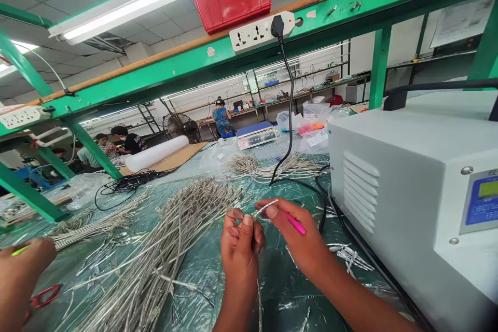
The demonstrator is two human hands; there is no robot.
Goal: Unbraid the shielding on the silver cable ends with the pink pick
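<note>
My left hand [241, 241] is closed on a thin, pale braided cable [260, 301], whose tail hangs down beside the wrist. My right hand [298, 236] meets it at the cable's end, pinching a silvery foil-like strand [268, 207] between thumb and finger. A bright pink rod-shaped tool [295, 223] is tucked in the right hand; its working end is hidden, so its kind cannot be told. Left of my hands lies a large bundle of similar cables [155, 249]. Silvery scraps [352, 255] lie right of my right forearm.
A grey machine [389, 166] stands close on the right, with a black power cord [290, 114] near it. At far left another person's hand [27, 264] holds something yellow-green above red-handled scissors [44, 296]. A green shelf frame [155, 78] crosses overhead.
</note>
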